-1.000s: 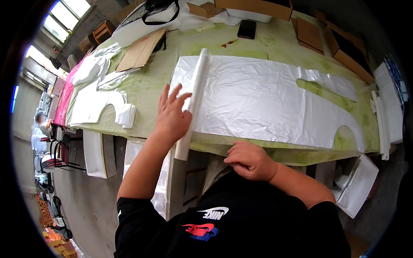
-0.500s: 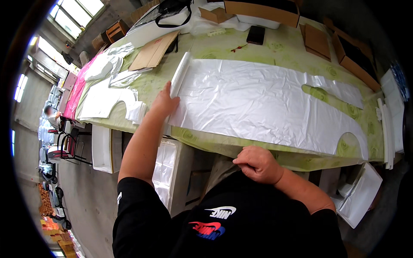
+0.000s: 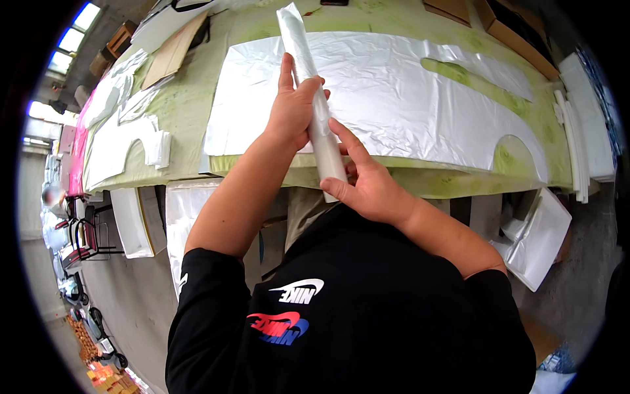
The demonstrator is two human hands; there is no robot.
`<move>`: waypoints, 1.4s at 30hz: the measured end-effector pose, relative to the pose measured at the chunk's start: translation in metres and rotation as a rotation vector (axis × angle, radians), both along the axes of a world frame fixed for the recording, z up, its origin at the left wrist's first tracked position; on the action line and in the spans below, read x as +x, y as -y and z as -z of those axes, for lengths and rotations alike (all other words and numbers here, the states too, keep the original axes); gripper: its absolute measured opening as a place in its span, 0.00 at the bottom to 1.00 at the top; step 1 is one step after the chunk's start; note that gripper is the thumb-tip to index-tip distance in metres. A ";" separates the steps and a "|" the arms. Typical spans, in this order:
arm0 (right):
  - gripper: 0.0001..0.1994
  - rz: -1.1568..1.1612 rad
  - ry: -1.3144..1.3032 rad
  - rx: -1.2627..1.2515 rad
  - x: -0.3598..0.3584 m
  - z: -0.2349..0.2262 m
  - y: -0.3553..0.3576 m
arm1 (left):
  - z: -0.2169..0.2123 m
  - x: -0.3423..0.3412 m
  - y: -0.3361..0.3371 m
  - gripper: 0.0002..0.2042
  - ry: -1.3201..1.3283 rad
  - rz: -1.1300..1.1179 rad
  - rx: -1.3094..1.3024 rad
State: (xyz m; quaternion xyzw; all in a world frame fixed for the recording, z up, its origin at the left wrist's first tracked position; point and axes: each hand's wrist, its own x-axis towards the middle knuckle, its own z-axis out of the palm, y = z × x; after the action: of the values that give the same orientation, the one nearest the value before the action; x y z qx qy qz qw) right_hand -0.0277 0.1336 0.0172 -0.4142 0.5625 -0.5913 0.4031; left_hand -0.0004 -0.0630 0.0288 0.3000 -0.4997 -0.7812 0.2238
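Head camera shows the left hand wrapped around a long, shiny white plastic roll, with the pointing finger stretched up along its side. The right hand pinches the low end of that roll between its thumb and fingers. The roll leans a little to the left, with its top end far from the body and its low end close to the black shirt. Behind it, a big, wrinkly white plastic sheet lies flat, with round cuts at its right end. Under the sheet is a pale green flowery tablecloth. To the left lie cut white plastic pieces and a flat brown cardboard piece. To the right are thin white tubes and an open brown cardboard box.
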 end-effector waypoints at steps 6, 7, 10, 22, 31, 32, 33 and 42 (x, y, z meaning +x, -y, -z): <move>0.39 0.131 -0.183 0.015 -0.016 0.009 -0.018 | 0.040 -0.032 -0.035 0.34 0.058 0.023 -0.373; 0.39 0.145 -0.176 0.070 -0.018 0.004 -0.025 | 0.041 -0.034 -0.039 0.28 0.228 0.001 -0.665; 0.39 0.137 -0.242 0.225 -0.026 0.000 -0.053 | 0.037 -0.050 -0.030 0.26 0.353 0.281 -1.149; 0.39 0.089 -0.232 0.427 -0.042 -0.012 -0.115 | 0.009 -0.125 0.086 0.29 0.526 0.386 -0.443; 0.46 0.151 -0.342 0.485 -0.045 -0.020 -0.127 | 0.017 -0.136 0.094 0.20 0.637 0.478 -0.533; 0.47 0.147 -0.294 0.514 -0.045 -0.023 -0.130 | 0.016 -0.137 0.090 0.20 0.641 0.478 -0.545; 0.48 0.136 -0.247 0.541 -0.044 -0.027 -0.134 | 0.020 -0.136 0.092 0.20 0.657 0.516 -0.640; 0.48 -0.024 -0.400 1.017 -0.026 -0.067 -0.237 | 0.036 -0.144 0.083 0.24 0.841 0.489 -1.200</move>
State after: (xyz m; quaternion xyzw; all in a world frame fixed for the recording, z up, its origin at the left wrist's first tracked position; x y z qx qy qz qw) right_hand -0.0533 0.3705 0.0845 -0.2780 0.8384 -0.1497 0.4444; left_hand -0.1445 -0.1461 -0.0074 0.2800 -0.9326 -0.2243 -0.0395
